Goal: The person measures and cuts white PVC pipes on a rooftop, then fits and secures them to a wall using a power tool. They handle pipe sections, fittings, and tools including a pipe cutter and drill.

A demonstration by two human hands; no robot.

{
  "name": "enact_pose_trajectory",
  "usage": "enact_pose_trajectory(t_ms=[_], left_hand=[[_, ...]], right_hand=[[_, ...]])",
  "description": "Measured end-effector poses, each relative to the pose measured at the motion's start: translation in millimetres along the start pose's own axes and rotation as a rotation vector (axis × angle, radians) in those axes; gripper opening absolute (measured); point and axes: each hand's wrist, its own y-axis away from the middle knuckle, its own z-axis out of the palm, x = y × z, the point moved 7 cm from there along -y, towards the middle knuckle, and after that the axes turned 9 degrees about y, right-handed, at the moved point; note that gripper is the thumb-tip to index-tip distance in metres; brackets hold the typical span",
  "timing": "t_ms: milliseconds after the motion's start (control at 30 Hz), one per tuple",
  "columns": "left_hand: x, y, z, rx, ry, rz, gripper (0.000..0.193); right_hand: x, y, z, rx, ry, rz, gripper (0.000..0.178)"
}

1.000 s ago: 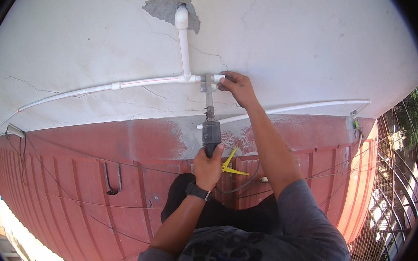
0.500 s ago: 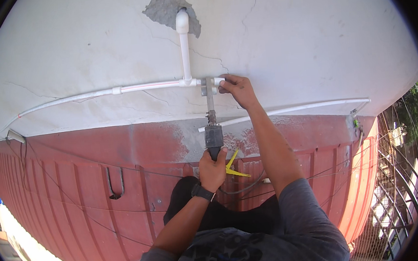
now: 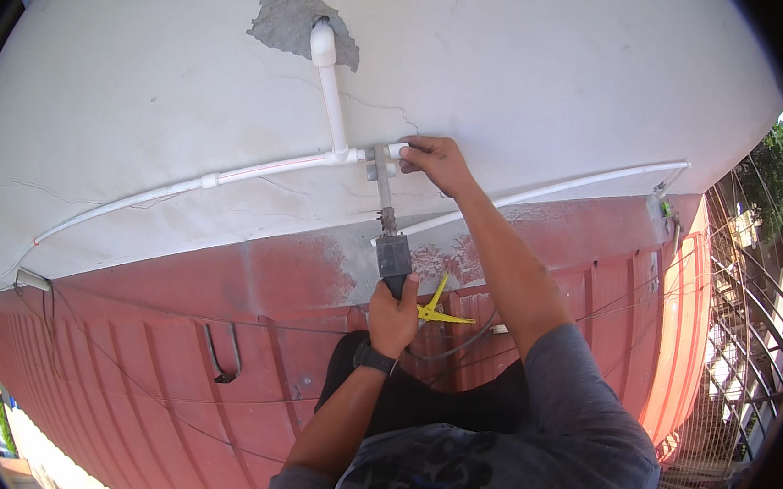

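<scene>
My left hand (image 3: 393, 316) is wrapped round the black handle of a pipe welding iron (image 3: 394, 255). Its flat metal plate points up to the wall, with heating sockets near the tip. A white pipe tee (image 3: 341, 156) meets the plate's left side. Against the right side sits a short white fitting (image 3: 398, 151), pinched between the thumb and fingers of my right hand (image 3: 437, 161). From the tee, a white pipe (image 3: 332, 102) rises to an elbow (image 3: 323, 46) at a hole in the wall. Another white pipe with a red stripe (image 3: 275, 167) runs left.
A separate white pipe (image 3: 544, 193) slants rightward along the wall, passing behind my right forearm. The yellow legs of a stand (image 3: 443, 309) show beside my left hand. Below lies red ribbed metal sheeting (image 3: 181, 371) crossed by dark cables. Metal bars (image 3: 755, 308) stand at far right.
The view has shifted slightly, so the wall pipes sit a little further left. Both hands keep their grips, and the iron stays between tee and fitting.
</scene>
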Motion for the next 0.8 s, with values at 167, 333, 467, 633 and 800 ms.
enact_pose_trajectory(t_ms=[167,333,467,633,800], left_hand=[[-1,-1,-1,-0.022,-0.01,-0.039,0.052],[-1,-1,0,-0.023,-0.018,-0.083,0.052],[0,-1,0,-0.01,-0.062,-0.072,0.051],[5,-1,-1,-0.024,-0.044,-0.074,0.046],[9,-2,-2,-0.031,-0.095,0.007,0.042]], right_hand=[[-1,1,2,0.001,-0.02,-0.022,0.039],[4,-1,2,0.008,-0.03,0.012,0.039],[3,-2,2,-0.004,-0.028,0.019,0.038],[5,-2,4,-0.003,-0.04,0.017,0.038],[13,-7,4,-0.008,-0.033,-0.003,0.038]])
